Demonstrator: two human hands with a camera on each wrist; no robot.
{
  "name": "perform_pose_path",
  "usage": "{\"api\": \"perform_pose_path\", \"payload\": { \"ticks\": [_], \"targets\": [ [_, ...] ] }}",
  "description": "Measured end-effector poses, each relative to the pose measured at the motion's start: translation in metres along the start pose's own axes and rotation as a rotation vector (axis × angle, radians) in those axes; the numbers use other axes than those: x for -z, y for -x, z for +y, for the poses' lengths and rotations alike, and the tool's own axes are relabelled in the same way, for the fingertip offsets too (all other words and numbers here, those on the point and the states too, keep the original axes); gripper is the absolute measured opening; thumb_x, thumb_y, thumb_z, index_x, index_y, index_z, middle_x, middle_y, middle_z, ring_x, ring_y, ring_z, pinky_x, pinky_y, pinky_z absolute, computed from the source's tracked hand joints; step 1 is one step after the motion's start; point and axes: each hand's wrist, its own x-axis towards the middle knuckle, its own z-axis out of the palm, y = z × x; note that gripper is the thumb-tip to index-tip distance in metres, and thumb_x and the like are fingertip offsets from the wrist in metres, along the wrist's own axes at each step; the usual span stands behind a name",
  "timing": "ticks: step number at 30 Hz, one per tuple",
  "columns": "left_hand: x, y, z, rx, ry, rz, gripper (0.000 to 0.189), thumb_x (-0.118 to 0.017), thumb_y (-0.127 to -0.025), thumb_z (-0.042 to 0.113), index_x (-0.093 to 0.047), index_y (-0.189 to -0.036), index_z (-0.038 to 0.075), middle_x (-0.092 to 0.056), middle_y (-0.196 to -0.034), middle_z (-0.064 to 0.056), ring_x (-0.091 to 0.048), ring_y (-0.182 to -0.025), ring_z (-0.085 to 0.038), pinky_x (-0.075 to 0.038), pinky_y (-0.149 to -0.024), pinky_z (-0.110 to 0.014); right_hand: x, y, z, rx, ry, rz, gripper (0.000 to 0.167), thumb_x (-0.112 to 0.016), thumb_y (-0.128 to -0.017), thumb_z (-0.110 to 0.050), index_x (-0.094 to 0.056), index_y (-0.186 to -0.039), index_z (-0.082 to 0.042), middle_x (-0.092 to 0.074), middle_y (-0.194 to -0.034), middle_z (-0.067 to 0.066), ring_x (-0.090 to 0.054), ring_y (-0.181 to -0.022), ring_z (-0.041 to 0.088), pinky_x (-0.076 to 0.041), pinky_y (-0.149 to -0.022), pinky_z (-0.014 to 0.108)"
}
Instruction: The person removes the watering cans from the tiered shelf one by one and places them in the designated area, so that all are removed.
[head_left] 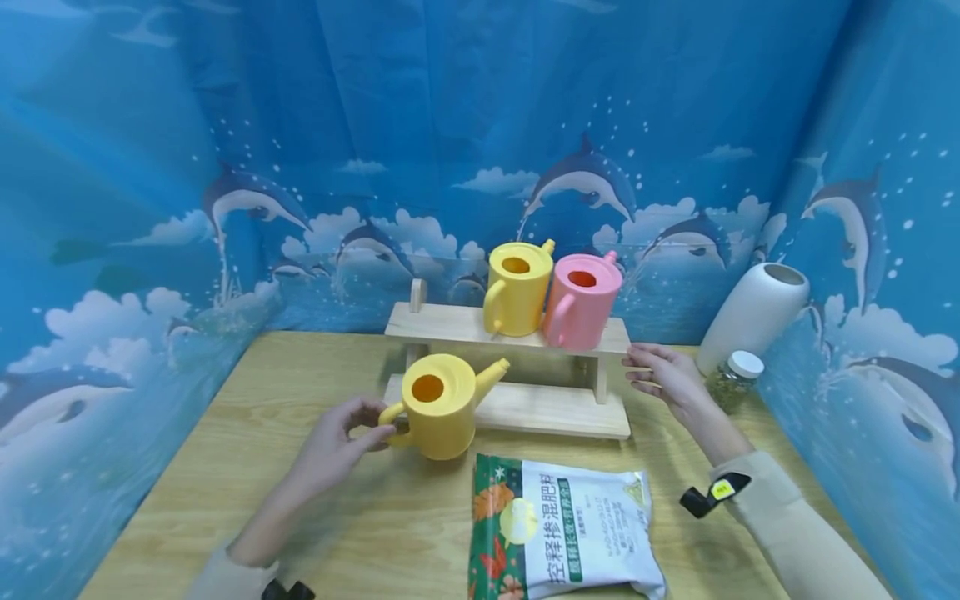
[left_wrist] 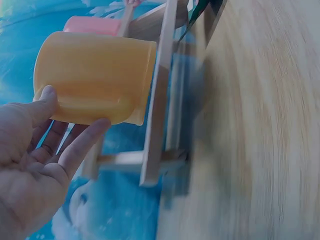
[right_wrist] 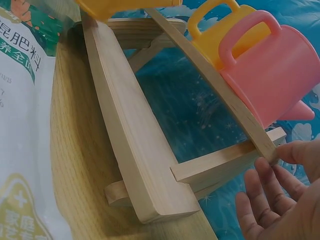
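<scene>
My left hand (head_left: 341,446) grips the handle of a yellow watering can (head_left: 442,408), which hovers in front of the lower board of a two-tier wooden shelf (head_left: 555,410). Its spout points right. In the left wrist view the thumb and fingers of that hand meet at the can's (left_wrist: 95,70) handle side. On the upper board stand a second yellow watering can (head_left: 517,292) and a pink watering can (head_left: 583,302), side by side. At the shelf's right end, my right hand (head_left: 671,379) pinches the corner of the upper board (right_wrist: 220,87) between thumb and fingertips.
A white and green fertilizer bag (head_left: 566,529) lies on the wooden table (head_left: 300,375) in front of the shelf. To the right, a white vase (head_left: 753,317) leans beside a white-capped jar (head_left: 733,382). Dolphin-printed curtains (head_left: 450,125) enclose the back and sides.
</scene>
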Motion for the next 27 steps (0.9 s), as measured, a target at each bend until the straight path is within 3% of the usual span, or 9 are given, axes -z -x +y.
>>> {"api": "perform_pose_path", "payload": {
  "ticks": [4,8,12,15,17,22,27],
  "targets": [
    [0.022,0.017,0.003,-0.006,0.003,0.059,0.028,-0.071,-0.101,0.011,-0.063,-0.124,-0.003,-0.07,-0.122,-0.024,-0.072,-0.102,-0.009,-0.067,-0.085,-0.026,0.001,0.001,0.0,-0.002,0.005,-0.002,0.06,-0.059,-0.109,-0.036,-0.042,-0.156,-0.002,-0.074,-0.095,-0.02,-0.072,-0.086,-0.002,-0.064,-0.086,0.02],
    [0.044,0.027,0.005,-0.029,-0.033,0.131,0.028,-0.069,-0.102,0.011,-0.062,-0.124,-0.004,-0.071,-0.117,-0.02,-0.071,-0.095,0.0,-0.067,-0.084,-0.025,0.0,0.001,0.001,-0.001,0.007,-0.001,0.06,-0.058,-0.109,-0.034,-0.042,-0.156,-0.002,-0.074,-0.095,-0.021,-0.072,-0.087,-0.002,-0.064,-0.086,0.02],
    [0.064,0.033,0.004,-0.068,-0.058,0.208,0.028,-0.068,-0.103,0.012,-0.06,-0.125,-0.005,-0.073,-0.107,0.004,-0.071,-0.094,0.002,-0.067,-0.083,-0.023,0.0,-0.001,0.002,0.0,0.012,0.0,0.062,-0.058,-0.109,-0.034,-0.041,-0.157,-0.001,-0.073,-0.096,-0.02,-0.072,-0.087,-0.002,-0.064,-0.085,0.02],
    [0.076,0.034,0.003,-0.097,-0.046,0.254,0.028,-0.067,-0.103,0.009,-0.058,-0.125,-0.007,-0.07,-0.101,0.019,-0.071,-0.094,0.003,-0.066,-0.082,-0.023,0.0,-0.001,0.002,-0.004,0.017,0.0,0.063,-0.058,-0.109,-0.035,-0.039,-0.159,0.0,-0.073,-0.095,-0.021,-0.072,-0.087,-0.002,-0.064,-0.086,0.02],
    [0.081,0.032,0.003,-0.123,-0.038,0.283,0.027,-0.067,-0.103,0.007,-0.058,-0.125,-0.006,-0.07,-0.1,0.022,-0.071,-0.093,0.003,-0.066,-0.081,-0.023,0.0,-0.001,0.002,-0.007,0.014,0.0,0.064,-0.058,-0.109,-0.035,-0.039,-0.159,0.0,-0.073,-0.094,-0.021,-0.072,-0.087,-0.002,-0.064,-0.086,0.02],
    [0.087,0.025,0.002,-0.182,0.012,0.357,0.019,-0.068,-0.102,0.004,-0.063,-0.12,0.002,-0.073,-0.102,0.02,-0.072,-0.093,0.003,-0.066,-0.078,-0.022,0.001,-0.002,0.003,-0.006,-0.008,0.003,0.062,-0.06,-0.108,-0.035,-0.042,-0.157,-0.001,-0.074,-0.094,-0.02,-0.072,-0.086,-0.002,-0.064,-0.085,0.02],
    [0.085,0.012,0.0,-0.146,0.086,0.45,0.021,-0.071,-0.1,0.008,-0.062,-0.118,0.001,-0.072,-0.101,0.017,-0.071,-0.093,0.002,-0.065,-0.079,-0.022,0.001,-0.002,0.003,-0.004,-0.015,0.012,0.055,-0.061,-0.108,-0.035,-0.049,-0.152,-0.005,-0.075,-0.095,-0.019,-0.073,-0.085,0.0,-0.065,-0.084,0.021]
  ]
}}
